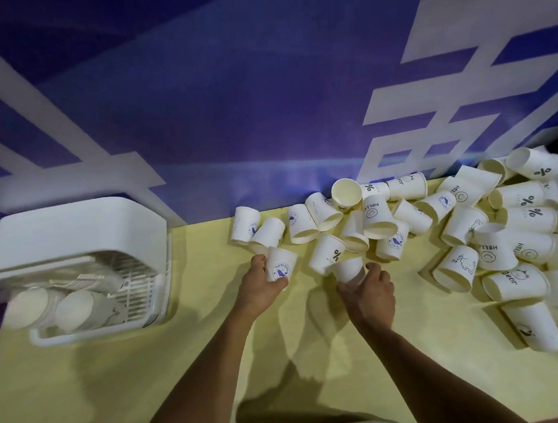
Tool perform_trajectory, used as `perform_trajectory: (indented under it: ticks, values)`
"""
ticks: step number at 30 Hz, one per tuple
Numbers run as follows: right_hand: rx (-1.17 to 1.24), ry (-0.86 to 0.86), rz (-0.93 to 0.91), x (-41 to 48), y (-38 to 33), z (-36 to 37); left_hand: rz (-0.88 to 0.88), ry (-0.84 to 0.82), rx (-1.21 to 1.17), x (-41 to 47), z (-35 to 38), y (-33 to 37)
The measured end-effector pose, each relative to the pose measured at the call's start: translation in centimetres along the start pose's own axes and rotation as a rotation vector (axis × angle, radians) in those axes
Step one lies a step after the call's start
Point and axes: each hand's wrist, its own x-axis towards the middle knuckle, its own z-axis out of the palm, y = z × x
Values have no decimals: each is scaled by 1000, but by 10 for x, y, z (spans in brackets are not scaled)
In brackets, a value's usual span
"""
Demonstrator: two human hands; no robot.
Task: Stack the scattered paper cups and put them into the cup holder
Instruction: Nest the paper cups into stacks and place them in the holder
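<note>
Yellow table up close. Left hand curled round whale-badge cup, white, roughly upright, mouth up; right hand pinching plain cup, axis pointing away. Beyond, pile of cups tumbled every way at right; cup holder far left; blue wall behind.
</note>
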Motion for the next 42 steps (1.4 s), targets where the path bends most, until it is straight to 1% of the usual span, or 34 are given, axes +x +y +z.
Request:
perform_trajectory:
  ticks: [3, 6, 10, 13, 15, 21, 23, 26, 32, 38, 42]
  values:
    - [59, -22, -62, -17, -11, 0, -7, 59, -37, -18, -18, -8]
    - [81, -76, -179, -36, -26, 4, -3, 101, -85, -34, -39, -20]
    - [117, -178, -336, -61, -54, 22, 35, 135, -168, -59, -75, -41]
    - [120, -232, -436, -79, -72, 38, 97, 230, -230, -76, -106, -61]
    - [145, -265, -449, -93, -85, 45, 114, 305, -242, -87, -127, -74]
    - [128, -334, -487, -125, -126, 75, 5, 570, -190, -106, -192, -118]
    - [125, -350, -500, -136, -140, 85, 16, 657, -161, -104, -211, -141]
    - [121, -367, -508, -149, -158, 98, 36, 733, -157, -107, -236, -160]
    - [158, -392, -501, -168, -188, 123, 20, 730, -152, -101, -275, -175]
    - [184, -372, -498, -182, -209, 141, 61, 661, -169, -88, -294, -188]
    - [208, -354, -537, -191, -220, 149, 80, 607, -177, -82, -297, -193]
